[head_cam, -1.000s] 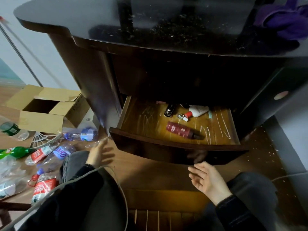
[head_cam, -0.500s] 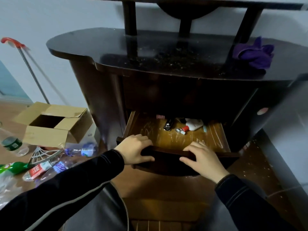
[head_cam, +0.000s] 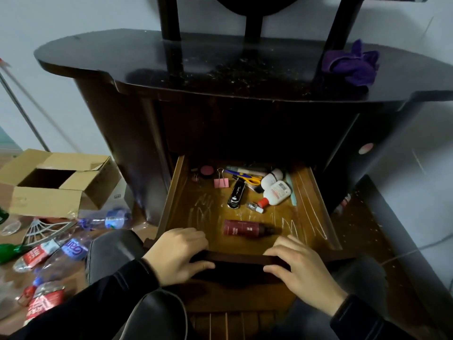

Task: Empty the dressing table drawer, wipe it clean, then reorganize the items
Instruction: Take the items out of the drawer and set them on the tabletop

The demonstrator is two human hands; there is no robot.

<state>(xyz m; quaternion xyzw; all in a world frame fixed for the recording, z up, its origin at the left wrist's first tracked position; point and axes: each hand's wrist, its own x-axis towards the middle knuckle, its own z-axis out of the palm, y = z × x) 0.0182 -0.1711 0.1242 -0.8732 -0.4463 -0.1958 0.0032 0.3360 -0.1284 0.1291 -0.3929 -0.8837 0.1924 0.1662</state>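
— At the front edge of the drawer [head_cam: 176, 192], what were the hands doing?

— Both were clamped on the dark front panel: the left hand [head_cam: 177, 256] near its left end, the right hand [head_cam: 300, 263] near its right end, fingers curled over the top edge into the drawer and thumbs pressed against the outer face.

— And where did the contents lie?

— Beyond the fingers, on the scratched wooden floor of the open drawer. A dark red bottle [head_cam: 246, 228] lay on its side nearest, between the two hands but touching neither. Farther back sat a black stapler [head_cam: 236, 193], a white bottle with a red cap [head_cam: 275, 193], a pink binder clip [head_cam: 221, 182], yellow-handled scissors [head_cam: 250, 179] and a round pink compact [head_cam: 206, 171].

— Anything on the dressing table [head_cam: 122, 57] itself?

— A crumpled purple cloth [head_cam: 350, 65] rested on the dusty top — far right, well apart from both hands.
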